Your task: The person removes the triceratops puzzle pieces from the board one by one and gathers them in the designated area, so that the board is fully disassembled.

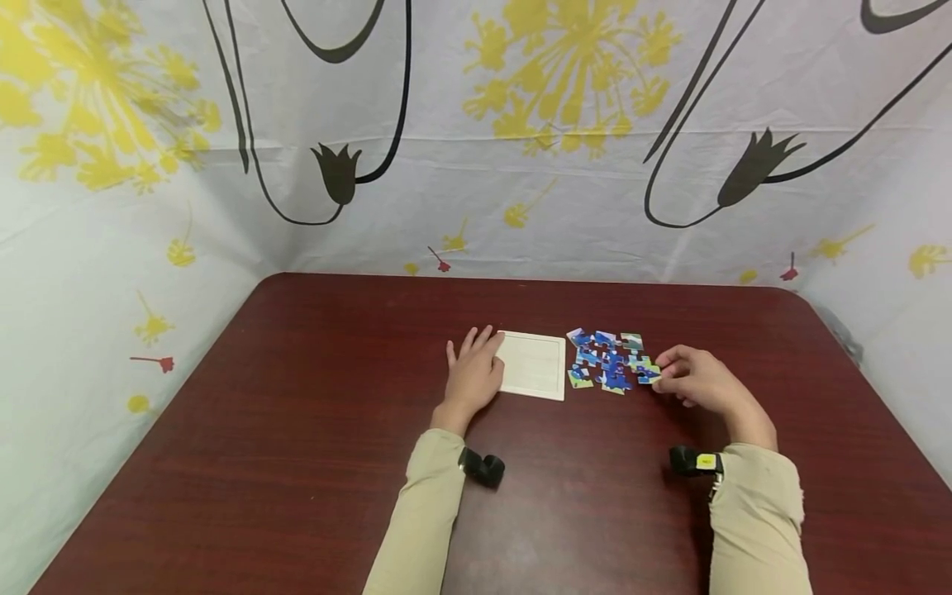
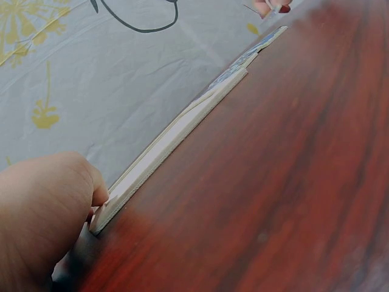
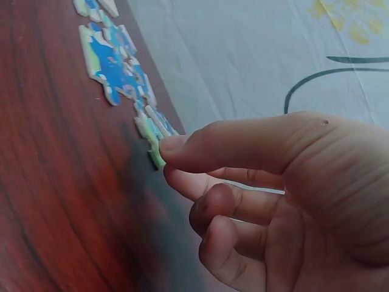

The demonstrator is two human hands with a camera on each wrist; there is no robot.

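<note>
A square, pale wooden puzzle tray (image 1: 531, 366) lies on the table, with no pieces in it. My left hand (image 1: 473, 378) rests at its left edge, fingers spread and the thumb side touching the rim. To the right of the tray is a loose cluster of blue and green jigsaw pieces (image 1: 611, 362), some linked together. At the cluster's right end, my right hand (image 1: 702, 382) pinches a green-edged jigsaw piece (image 3: 154, 149) between thumb and index finger. Its other fingers are curled beneath, as the right wrist view shows. The thumb hides part of that piece.
The dark red-brown table (image 1: 297, 430) extends to both sides and in front of the tray. Behind it hangs a white cloth (image 1: 461, 198) with yellow and dark flower prints. A black wrist camera (image 1: 482, 468) sits at the left cuff, another (image 1: 693, 461) at the right.
</note>
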